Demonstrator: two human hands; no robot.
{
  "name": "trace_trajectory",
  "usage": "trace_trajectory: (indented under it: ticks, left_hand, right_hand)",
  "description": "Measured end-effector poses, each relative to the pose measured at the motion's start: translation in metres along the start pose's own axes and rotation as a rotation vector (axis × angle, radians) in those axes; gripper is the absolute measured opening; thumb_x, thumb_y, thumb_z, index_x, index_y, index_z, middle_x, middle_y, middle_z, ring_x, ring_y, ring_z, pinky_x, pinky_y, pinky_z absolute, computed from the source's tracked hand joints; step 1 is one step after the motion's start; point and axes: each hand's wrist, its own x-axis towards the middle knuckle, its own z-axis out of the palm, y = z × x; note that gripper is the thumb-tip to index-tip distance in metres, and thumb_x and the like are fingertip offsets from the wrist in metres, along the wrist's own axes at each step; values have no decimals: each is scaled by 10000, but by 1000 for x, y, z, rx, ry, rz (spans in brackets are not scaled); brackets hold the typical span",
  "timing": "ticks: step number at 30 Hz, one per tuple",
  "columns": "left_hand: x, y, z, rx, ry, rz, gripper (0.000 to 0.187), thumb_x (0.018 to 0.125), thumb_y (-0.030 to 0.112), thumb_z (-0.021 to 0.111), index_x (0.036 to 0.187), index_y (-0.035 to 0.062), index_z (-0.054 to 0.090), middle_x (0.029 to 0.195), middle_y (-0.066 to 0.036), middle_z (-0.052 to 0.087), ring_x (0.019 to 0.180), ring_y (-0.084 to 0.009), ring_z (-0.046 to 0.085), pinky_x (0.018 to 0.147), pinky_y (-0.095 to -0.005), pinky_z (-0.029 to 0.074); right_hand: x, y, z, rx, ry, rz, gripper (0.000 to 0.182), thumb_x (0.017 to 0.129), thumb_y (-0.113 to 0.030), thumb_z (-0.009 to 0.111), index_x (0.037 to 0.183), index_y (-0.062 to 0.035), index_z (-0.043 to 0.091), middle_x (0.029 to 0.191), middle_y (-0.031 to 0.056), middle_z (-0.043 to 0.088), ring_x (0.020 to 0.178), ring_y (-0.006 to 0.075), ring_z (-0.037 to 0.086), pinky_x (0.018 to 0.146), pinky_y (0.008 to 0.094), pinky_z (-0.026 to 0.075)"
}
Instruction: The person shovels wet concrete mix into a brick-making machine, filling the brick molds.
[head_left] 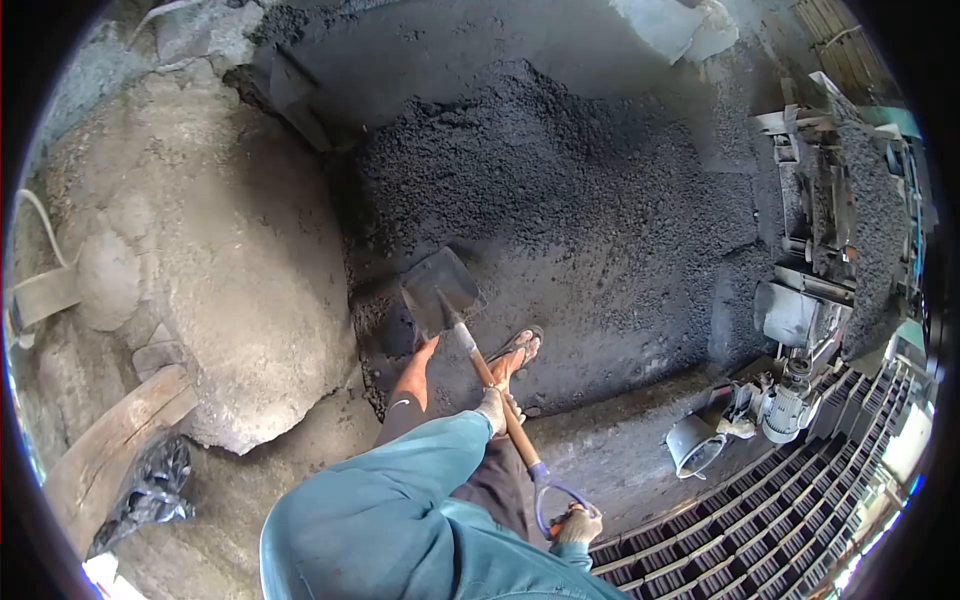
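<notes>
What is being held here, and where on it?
A shovel: the left hand grips mid-shaft, the right hand holds the D-grip at the handle's end.

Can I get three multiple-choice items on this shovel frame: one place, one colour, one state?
1. Where is the shovel blade?
A. at the near edge of the dark gravel pile
B. inside the metal bucket
C. on the wooden plank

2. What colour is the sleeve of the person's shirt?
A. red
B. teal
C. white

3. How are the hands on the shovel?
A. both off it
B. only one on it
C. left hand on the wooden shaft, right hand at the end grip

Answers:
1 A: the blade sits over the dark gravel by the sandalled foot.
2 B: the sleeve shows blue-green.
3 C: both gloved hands close around the shovel.
</notes>
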Motion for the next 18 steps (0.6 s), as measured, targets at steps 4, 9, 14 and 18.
trace_trajectory:
  ticks: [4,9,14,18]
  left_hand:
    - [112,133,-71,109,-251,233,205,939,296,567,1017,108,590,839,-74,629,734,-329,654,659,-576,530]
    - [15,225,-3,105,-30,497,161,951,308,577,1009,157,585,810,-54,604,685,-308,616,661,-555,510]
    - [-7,192,10,131,20,490,120,963,320,587,1001,207,579,781,-34,580,636,-286,577,663,-534,491]
    - [-27,130,3,184,46,431,88,973,330,595,995,247,575,758,-18,560,596,-269,546,664,-517,476]
  right_hand:
    - [-8,58,105,16,-151,15,235,723,75,651,957,58,641,805,138,682,570,218,638,501,359,519]
    - [-54,13,251,139,-346,20,203,799,69,637,998,29,636,754,135,652,563,204,635,491,329,527]
    - [30,69,201,184,-336,32,203,784,83,652,978,23,652,769,93,683,584,179,636,531,309,528]
    - [65,101,116,284,-390,120,172,821,73,599,981,16,626,771,98,672,576,163,604,500,296,499]
